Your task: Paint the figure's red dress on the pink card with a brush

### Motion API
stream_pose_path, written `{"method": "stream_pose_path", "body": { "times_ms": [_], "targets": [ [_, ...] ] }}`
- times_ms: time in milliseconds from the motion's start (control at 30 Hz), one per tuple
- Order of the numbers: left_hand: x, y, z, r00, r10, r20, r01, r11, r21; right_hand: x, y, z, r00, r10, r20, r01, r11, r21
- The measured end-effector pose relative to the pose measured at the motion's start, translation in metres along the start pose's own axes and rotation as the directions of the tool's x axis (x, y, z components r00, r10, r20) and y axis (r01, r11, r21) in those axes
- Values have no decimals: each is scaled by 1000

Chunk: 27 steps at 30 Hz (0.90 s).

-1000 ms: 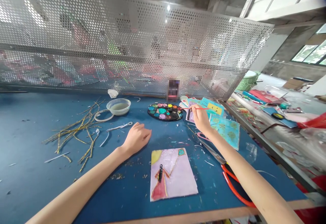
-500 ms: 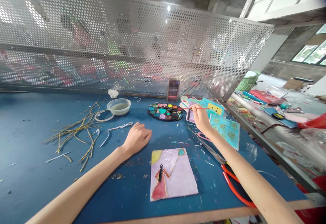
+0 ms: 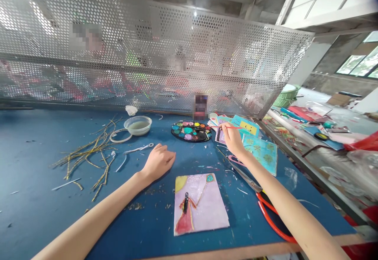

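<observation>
My right hand (image 3: 232, 137) pinches a thin red-handled paintbrush (image 3: 236, 127), its tip at the right end of the black paint palette (image 3: 191, 131) with several colour wells. My left hand (image 3: 160, 160) rests on the table with fingers curled; whether anything is inside cannot be seen. Between my forearms lies a painted square panel (image 3: 206, 208), lilac, with a red-robed, black-haired figure outlined in gold and a yellow corner. A clear bowl of cloudy water (image 3: 138, 126) stands beyond my left hand. Large red-handled scissors (image 3: 273, 216) lie partly beneath my right forearm.
Gold-coloured cords (image 3: 88, 149) and a white ring (image 3: 120, 135) lie at the left of the blue table (image 3: 53, 122). Painted cards (image 3: 261, 151) are stacked at the right. A perforated metal screen (image 3: 147, 55) rises along the back; a green basket (image 3: 286, 95) stands beyond it.
Hardly anything differs. The view has shifted slightly; both hands and the paintbrush keep almost the same places.
</observation>
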State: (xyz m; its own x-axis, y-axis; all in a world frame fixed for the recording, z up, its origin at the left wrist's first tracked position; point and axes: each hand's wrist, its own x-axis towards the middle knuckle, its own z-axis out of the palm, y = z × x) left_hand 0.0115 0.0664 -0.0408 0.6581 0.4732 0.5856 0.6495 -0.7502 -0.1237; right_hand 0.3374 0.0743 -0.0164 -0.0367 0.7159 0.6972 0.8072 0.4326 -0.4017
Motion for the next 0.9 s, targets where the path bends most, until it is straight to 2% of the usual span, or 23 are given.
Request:
{"method": "stream_pose_path", "body": {
  "times_ms": [900],
  "targets": [
    [1, 1, -1, 1000, 13, 18, -13, 1000, 2, 1, -3, -2, 1000, 1, 25, -1, 1000, 4]
  ]
}}
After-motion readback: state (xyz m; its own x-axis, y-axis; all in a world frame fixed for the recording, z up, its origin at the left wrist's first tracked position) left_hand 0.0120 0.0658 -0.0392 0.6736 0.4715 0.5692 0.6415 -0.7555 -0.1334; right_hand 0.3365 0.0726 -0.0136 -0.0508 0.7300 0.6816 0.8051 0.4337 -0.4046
